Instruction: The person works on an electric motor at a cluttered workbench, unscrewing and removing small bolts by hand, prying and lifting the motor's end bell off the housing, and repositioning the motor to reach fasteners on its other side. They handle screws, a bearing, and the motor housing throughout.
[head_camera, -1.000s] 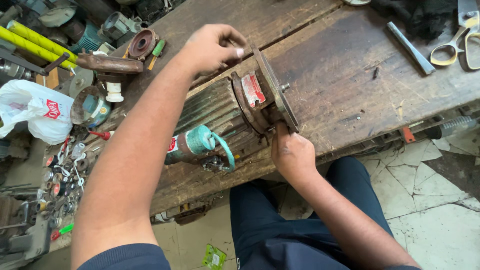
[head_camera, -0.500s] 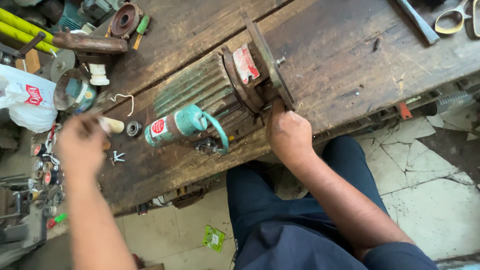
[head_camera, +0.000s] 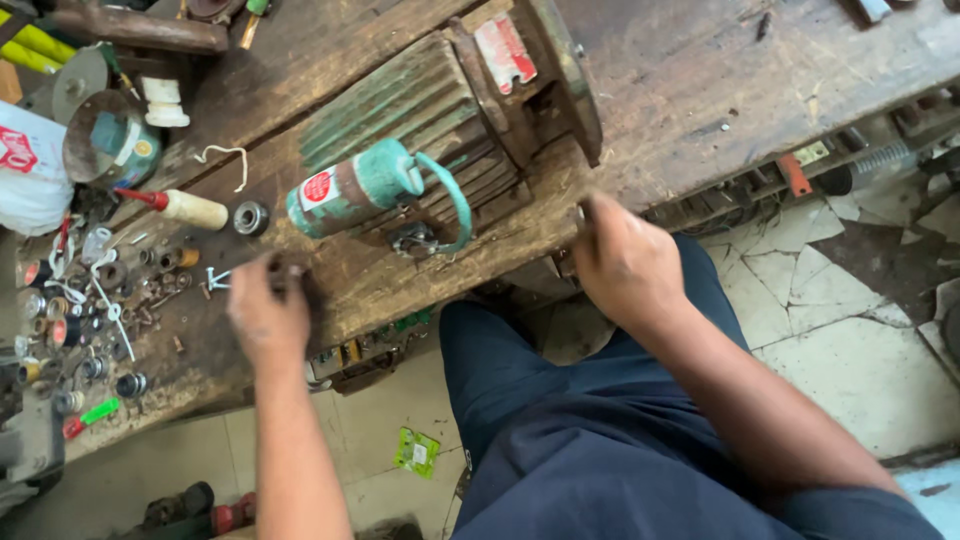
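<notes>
Electric motor (head_camera: 450, 110), ribbed green casing gone rusty, lies on its side across a worn wooden workbench (head_camera: 700, 80), round end flange toward the bench's near edge. A teal and brown cylindrical can (head_camera: 355, 188) with a looped handle leans against its fins.

Left hand (head_camera: 268, 315) rests on the bench left of the motor, well apart from it, fingers curled around a small dark part; what the part is, cannot tell. Right hand (head_camera: 625, 265) sits at the bench's front edge just below the flange, fingers bent; whether it grips anything is unclear from the blur.

Clutter crowds the left end: a small bearing (head_camera: 250, 217), a cream nozzle bottle with red tip (head_camera: 185, 207), a rusty tin (head_camera: 105, 140), a white plastic bag (head_camera: 25, 170), scattered nuts, rings and washers.

Bench boards are dark, oil-stained, deeply scratched. Floor below is cracked pale tile (head_camera: 850, 330). Dark blue trousers fill the lower frame.
</notes>
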